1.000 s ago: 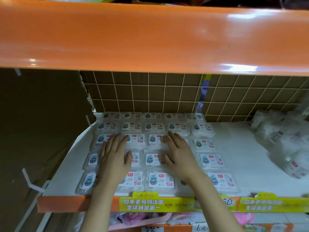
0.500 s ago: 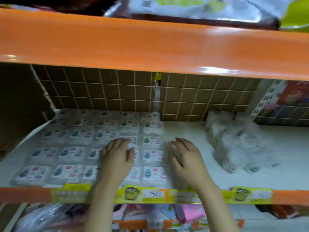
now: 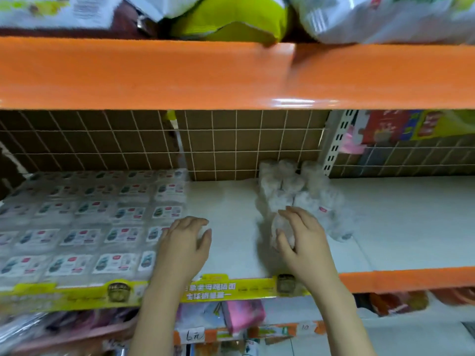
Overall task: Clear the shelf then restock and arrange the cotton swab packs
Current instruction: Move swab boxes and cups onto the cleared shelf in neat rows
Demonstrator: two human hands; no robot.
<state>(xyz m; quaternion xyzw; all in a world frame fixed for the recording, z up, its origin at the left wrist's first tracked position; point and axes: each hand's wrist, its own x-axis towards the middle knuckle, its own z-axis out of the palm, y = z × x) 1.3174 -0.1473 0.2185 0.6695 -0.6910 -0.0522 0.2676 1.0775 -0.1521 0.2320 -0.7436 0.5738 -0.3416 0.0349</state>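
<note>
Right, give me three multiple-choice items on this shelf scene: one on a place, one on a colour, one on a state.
1. Where do the flat cotton swab packs lie on the white shelf?
A. on its left part
B. on its far right end
C. on the shelf above

2. What colour is the beam over the hands?
A. blue
B. orange
C. black

3. What is the right hand doing?
A. hanging idle below the shelf
B. lying flat on the flat packs
C. curling round a clear bag at the front of the pile of bags

Answers:
1 A, they lie flat in rows left of the left hand.
2 B, the whole front edge is orange.
3 C, fingers and thumb wrap the bag.
</note>
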